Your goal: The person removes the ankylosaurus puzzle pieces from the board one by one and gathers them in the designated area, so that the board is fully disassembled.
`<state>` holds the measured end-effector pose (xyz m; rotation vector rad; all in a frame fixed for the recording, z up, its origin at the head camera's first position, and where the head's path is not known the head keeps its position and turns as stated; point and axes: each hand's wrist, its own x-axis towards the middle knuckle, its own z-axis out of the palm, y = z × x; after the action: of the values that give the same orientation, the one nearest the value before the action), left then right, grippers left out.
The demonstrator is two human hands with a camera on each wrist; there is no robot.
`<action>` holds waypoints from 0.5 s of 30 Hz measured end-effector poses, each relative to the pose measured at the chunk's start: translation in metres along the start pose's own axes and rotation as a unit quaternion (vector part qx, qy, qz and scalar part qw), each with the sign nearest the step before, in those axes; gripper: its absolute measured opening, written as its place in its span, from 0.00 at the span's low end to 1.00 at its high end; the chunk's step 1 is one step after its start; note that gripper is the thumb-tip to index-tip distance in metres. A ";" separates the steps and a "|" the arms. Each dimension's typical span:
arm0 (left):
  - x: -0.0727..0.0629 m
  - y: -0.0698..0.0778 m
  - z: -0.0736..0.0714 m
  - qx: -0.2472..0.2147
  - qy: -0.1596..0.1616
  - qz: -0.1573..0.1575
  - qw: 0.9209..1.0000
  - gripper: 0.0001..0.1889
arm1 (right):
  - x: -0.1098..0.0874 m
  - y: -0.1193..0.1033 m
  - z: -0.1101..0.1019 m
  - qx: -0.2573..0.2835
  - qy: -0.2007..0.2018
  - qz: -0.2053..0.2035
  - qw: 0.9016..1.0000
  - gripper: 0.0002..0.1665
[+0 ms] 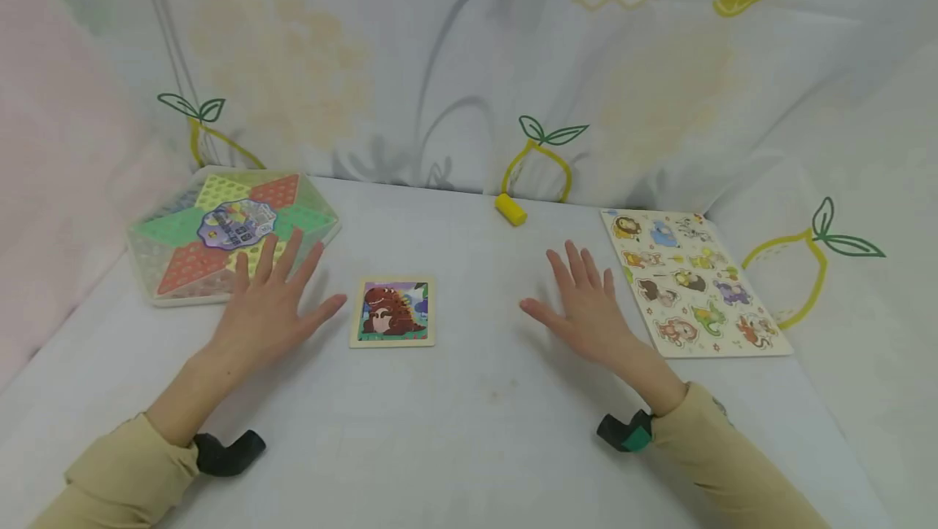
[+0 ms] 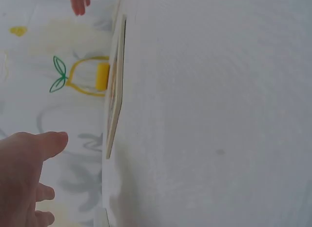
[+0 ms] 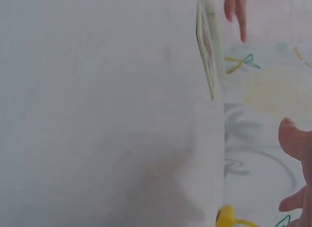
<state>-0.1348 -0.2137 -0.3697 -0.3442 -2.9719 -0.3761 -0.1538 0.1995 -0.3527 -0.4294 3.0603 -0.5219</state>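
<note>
My left hand (image 1: pixel 264 309) is held above the table with its fingers spread, nearest to a clear-lidded Chinese checkers box (image 1: pixel 164 268) and holding nothing. To its right lies a small square dinosaur puzzle (image 1: pixel 393 313) in a pale wooden frame. My right hand (image 1: pixel 586 309) hovers with fingers extended and thumb apart, also holding nothing. Beside it at the right lies a wooden animal puzzle board (image 1: pixel 692 281). In the left wrist view, the thumb (image 2: pixel 51 144) is well apart from the dinosaur puzzle (image 2: pixel 117 90).
A small yellow cylinder (image 1: pixel 510 209) lies at the table's back edge, between the box and the board. Behind it hangs a white cloth (image 1: pixel 410 49) printed with lemons. A white cover (image 1: pixel 454 431) spreads over the table. Each wrist wears a black strap-on piece (image 1: pixel 230 454).
</note>
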 end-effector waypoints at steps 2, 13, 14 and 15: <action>-0.001 0.001 0.000 -0.011 -0.008 0.006 1.000 0.45 | 0.001 -0.004 0.002 0.016 -0.002 -0.009 1.000 0.52; -0.008 0.010 0.007 -0.104 -0.090 0.053 0.989 0.44 | 0.010 -0.037 0.022 0.127 -0.003 -0.053 0.990 0.46; -0.010 0.011 0.009 -0.115 -0.104 0.057 0.986 0.45 | 0.012 -0.042 0.024 0.137 -0.006 -0.055 0.989 0.45; -0.012 0.012 0.010 -0.125 -0.118 0.063 0.983 0.45 | 0.014 -0.046 0.026 0.144 -0.010 -0.056 0.988 0.44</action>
<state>-0.1216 -0.2019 -0.3778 -0.6419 -3.1110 -0.7444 -0.1539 0.1455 -0.3622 -0.5924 2.8871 -0.9420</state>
